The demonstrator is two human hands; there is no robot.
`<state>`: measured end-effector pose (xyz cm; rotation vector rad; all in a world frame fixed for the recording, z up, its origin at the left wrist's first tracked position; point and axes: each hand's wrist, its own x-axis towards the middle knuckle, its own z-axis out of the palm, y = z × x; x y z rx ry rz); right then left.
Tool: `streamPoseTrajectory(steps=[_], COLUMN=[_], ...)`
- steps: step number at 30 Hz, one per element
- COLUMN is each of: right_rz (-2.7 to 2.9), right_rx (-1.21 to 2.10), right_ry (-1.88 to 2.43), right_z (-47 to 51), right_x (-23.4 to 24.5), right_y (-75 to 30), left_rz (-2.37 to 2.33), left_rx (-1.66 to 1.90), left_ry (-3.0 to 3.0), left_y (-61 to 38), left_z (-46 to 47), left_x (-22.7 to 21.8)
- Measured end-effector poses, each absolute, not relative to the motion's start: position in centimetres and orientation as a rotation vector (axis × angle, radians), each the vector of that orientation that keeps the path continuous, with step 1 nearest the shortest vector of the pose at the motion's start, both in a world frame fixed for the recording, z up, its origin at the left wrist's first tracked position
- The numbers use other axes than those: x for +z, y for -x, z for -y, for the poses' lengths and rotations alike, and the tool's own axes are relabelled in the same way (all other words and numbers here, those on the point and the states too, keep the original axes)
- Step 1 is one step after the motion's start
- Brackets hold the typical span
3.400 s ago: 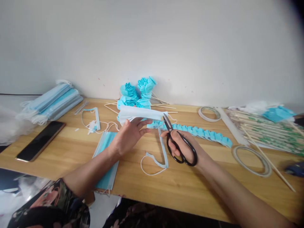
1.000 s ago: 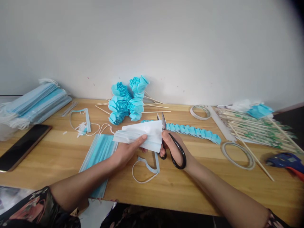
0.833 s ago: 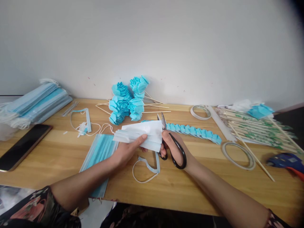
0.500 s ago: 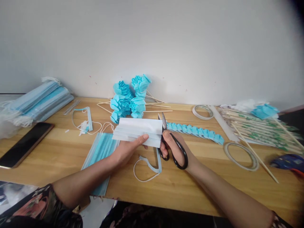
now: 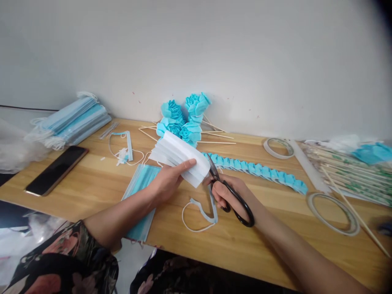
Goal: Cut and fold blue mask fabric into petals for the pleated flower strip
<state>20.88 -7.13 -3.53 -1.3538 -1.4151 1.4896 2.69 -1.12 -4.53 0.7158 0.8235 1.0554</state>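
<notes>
Tilted now, the white pleated sheet point(image 5: 180, 153) has swung from nearly level half a second ago, so its right end dips, while the scissors point(image 5: 214, 172), whose blades stood apart then, look nearly closed. Judging by how things lie, the trimming is partly done: no ear loop shows on this sheet, and a cut strip with its loop point(image 5: 213, 204) rests on the counter point(image 5: 229, 245) just below it. Left uncut, by the look of them, are the flat blue mask point(image 5: 142, 179) under the left forearm and the stack of masks point(image 5: 75, 120); the blue flowers point(image 5: 196, 108) by the wall seem finished. Above the counter, the sheet lies in the left hand point(image 5: 170, 179), gripped with the thumb on top and the fingers hidden beneath. Grasping the scissors, the right hand point(image 5: 228, 192) sits just beside the sheet's right end; whether the blades touch it, I cannot tell.
</notes>
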Motion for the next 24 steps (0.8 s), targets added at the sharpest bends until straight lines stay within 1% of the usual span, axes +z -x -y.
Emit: streamPoseTrajectory(steps=[6, 16, 24], right_rz=[1.465, 1.604, 1.687], right_rx=[1.572, 1.497, 1.464], right_ry=[1.285, 1.299, 1.345], right_z=[6.9, 7.0, 6.7], right_x=[-3.5, -2.8, -3.9], right_y=[-21.6, -22.3, -22.7], left_rz=[-0.917, -0.932, -0.943], left_rx=[1.055, 1.061, 1.044], left_ry=[-0.779, -0.958, -1.019], left_y=[-2.3, -1.7, -1.6], left_z=[0.8, 0.0, -0.1], left_x=[-4.5, -5.2, -4.8])
